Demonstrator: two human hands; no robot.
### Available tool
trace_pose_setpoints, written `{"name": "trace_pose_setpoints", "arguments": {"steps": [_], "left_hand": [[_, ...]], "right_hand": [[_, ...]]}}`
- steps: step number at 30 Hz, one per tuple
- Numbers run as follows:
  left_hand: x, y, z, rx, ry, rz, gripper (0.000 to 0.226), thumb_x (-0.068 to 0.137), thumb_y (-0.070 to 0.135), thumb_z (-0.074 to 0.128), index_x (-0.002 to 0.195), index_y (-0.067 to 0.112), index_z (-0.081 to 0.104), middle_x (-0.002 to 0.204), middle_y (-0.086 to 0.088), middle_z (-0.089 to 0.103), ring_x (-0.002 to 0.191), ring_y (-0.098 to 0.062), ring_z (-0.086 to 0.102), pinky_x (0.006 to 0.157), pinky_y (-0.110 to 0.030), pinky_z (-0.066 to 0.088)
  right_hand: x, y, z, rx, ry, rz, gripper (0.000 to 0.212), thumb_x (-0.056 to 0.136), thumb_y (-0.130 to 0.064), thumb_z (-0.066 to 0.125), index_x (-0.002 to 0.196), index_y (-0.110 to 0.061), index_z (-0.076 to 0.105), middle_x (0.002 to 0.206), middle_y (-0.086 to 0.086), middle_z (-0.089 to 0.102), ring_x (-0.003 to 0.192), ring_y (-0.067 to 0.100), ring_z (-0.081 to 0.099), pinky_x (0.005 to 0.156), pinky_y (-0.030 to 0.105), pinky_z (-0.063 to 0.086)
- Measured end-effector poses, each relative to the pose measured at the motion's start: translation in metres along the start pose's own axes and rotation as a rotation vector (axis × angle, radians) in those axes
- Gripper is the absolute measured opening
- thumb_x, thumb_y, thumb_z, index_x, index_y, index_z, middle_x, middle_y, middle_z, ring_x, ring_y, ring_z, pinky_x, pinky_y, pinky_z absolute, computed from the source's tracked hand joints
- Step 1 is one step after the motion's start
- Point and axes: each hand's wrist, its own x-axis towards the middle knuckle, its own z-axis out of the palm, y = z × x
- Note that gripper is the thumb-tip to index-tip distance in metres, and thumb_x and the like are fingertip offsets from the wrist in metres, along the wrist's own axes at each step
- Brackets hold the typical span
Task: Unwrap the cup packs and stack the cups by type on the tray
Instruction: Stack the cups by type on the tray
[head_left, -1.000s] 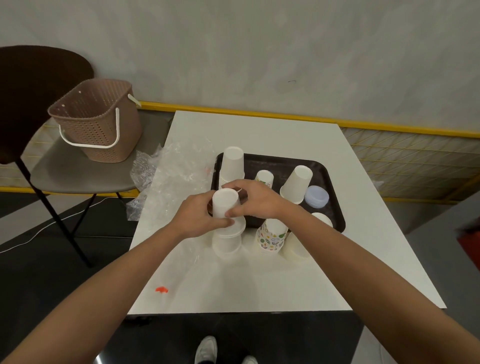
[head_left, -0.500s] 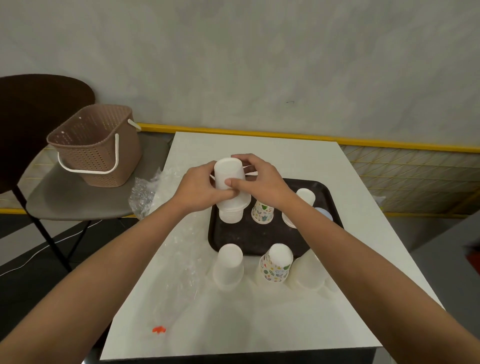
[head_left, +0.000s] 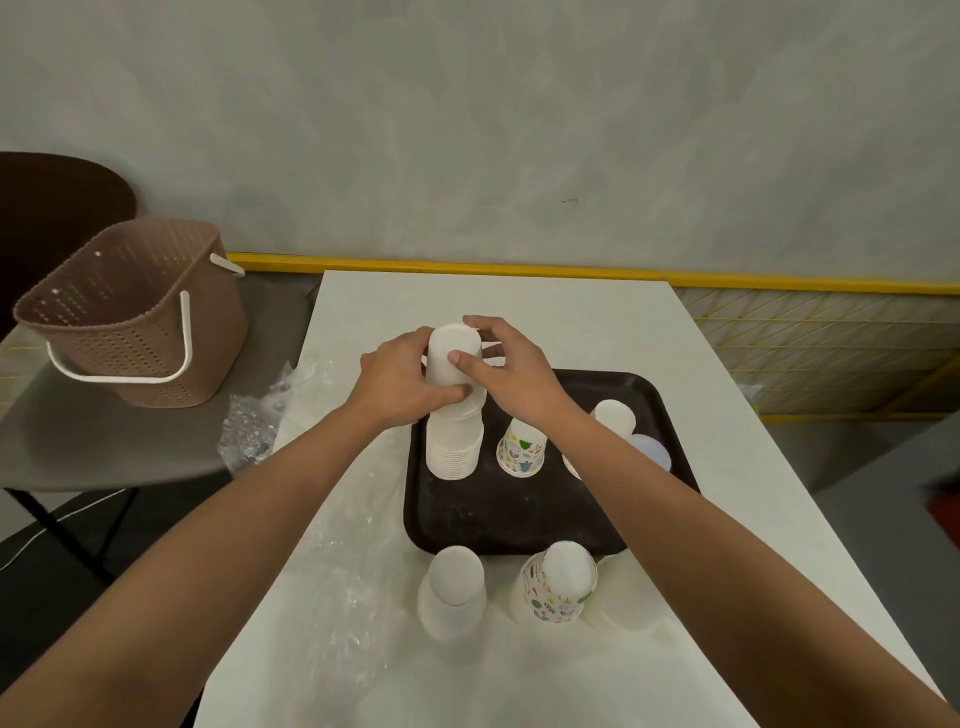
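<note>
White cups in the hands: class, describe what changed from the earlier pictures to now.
The left hand and right hand carried the white cups from over the near stack to the tray, onto the tray stack; both still grip them. The patterned cups and basket stayed put.

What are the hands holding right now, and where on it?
The left hand and right hand grip the white cup stack by its upper sides.
</note>
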Motion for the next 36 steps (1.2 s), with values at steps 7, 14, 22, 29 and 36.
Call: {"name": "trace_pose_setpoints", "arguments": {"steps": [7,14,22,29,36], "left_hand": [[0.003,-0.017,0.018,0.07,-0.126,-0.031,0.073,0.056,0.058,0.062,0.119,0.022,0.056,0.107,0.005,0.066,0.094,-0.018,0.062,0.087,-0.045,0.049],[-0.002,-0.027,0.034,0.028,-0.151,-0.078,0.066,0.061,0.049,0.073,0.12,0.026,0.056,0.107,0.007,0.066,0.096,-0.019,0.062,0.089,-0.044,0.049],[-0.019,-0.027,0.029,-0.002,-0.122,-0.072,0.092,0.065,0.032,0.084,0.143,0.02,0.035,0.133,-0.001,0.055,0.117,-0.022,0.055,0.095,-0.036,0.045],[-0.053,-0.029,0.019,-0.047,-0.014,-0.14,0.104,0.066,0.04,0.083,0.148,0.022,0.022,0.148,-0.002,0.038,0.129,-0.021,0.046,0.101,-0.038,0.042],[-0.108,-0.023,0.017,-0.087,-0.09,-0.109,0.099,0.061,0.044,0.084,0.144,0.023,0.033,0.146,0.004,0.041,0.128,-0.017,0.046,0.1,-0.032,0.041]], "right_hand": [[0.004,0.027,0.008,-0.013,-0.073,0.095,0.05,0.084,-0.028,0.069,0.129,-0.02,0.05,0.124,-0.002,0.058,0.105,0.014,0.057,0.087,0.024,0.047],[-0.001,0.04,0.018,-0.058,-0.104,0.146,0.052,0.085,-0.026,0.068,0.133,-0.019,0.047,0.126,-0.001,0.058,0.107,0.016,0.057,0.09,0.027,0.047],[-0.008,0.038,0.018,-0.16,0.007,0.115,0.059,0.085,-0.034,0.067,0.137,-0.023,0.043,0.139,0.001,0.045,0.126,0.018,0.043,0.107,0.038,0.04],[-0.033,0.028,0.006,-0.129,0.073,0.06,0.047,0.085,-0.033,0.067,0.127,-0.021,0.051,0.131,-0.003,0.052,0.117,0.01,0.046,0.097,0.026,0.039],[-0.077,0.032,0.007,-0.176,-0.06,0.03,0.042,0.083,-0.033,0.069,0.122,-0.021,0.058,0.124,-0.003,0.055,0.106,0.01,0.051,0.083,0.02,0.037]]}}
